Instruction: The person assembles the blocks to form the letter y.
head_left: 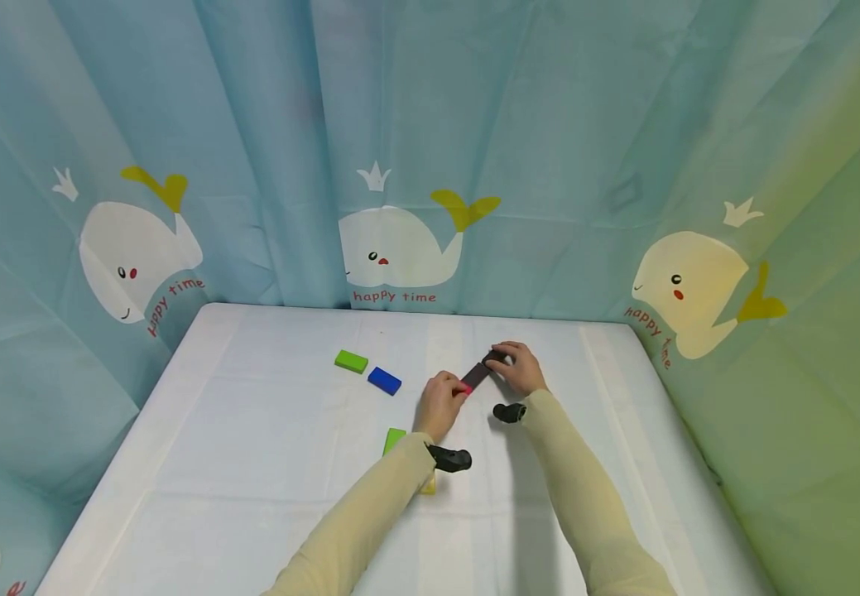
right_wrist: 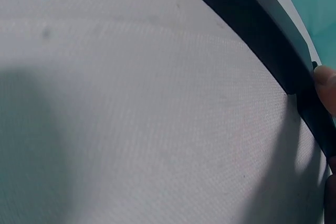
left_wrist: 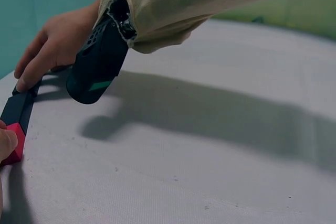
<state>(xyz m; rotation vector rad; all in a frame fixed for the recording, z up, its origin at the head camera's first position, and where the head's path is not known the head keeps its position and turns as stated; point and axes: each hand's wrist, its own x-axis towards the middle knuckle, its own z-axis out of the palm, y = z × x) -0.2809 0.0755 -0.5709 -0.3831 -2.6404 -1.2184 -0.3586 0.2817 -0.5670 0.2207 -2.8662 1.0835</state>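
Observation:
A red block (left_wrist: 18,144) and two black ones stand end to end in a slanting row on the white table. My left hand (head_left: 440,406) pinches the red block at the near end, with the thumb against its side in the left wrist view. Touching the red one is the middle black block (head_left: 477,377), its side bare in the right wrist view. My right hand (head_left: 522,369) holds the far black block (right_wrist: 318,119) between thumb and fingers, close against the middle one's end. Fingers partly hide both end blocks.
Left of the hands lie a green block (head_left: 351,361) and a blue block (head_left: 385,381). A second green block (head_left: 395,439) and a yellow block (head_left: 429,483) are partly covered by the left forearm. Behind the white table (head_left: 251,414) hangs a whale-print curtain (head_left: 549,124).

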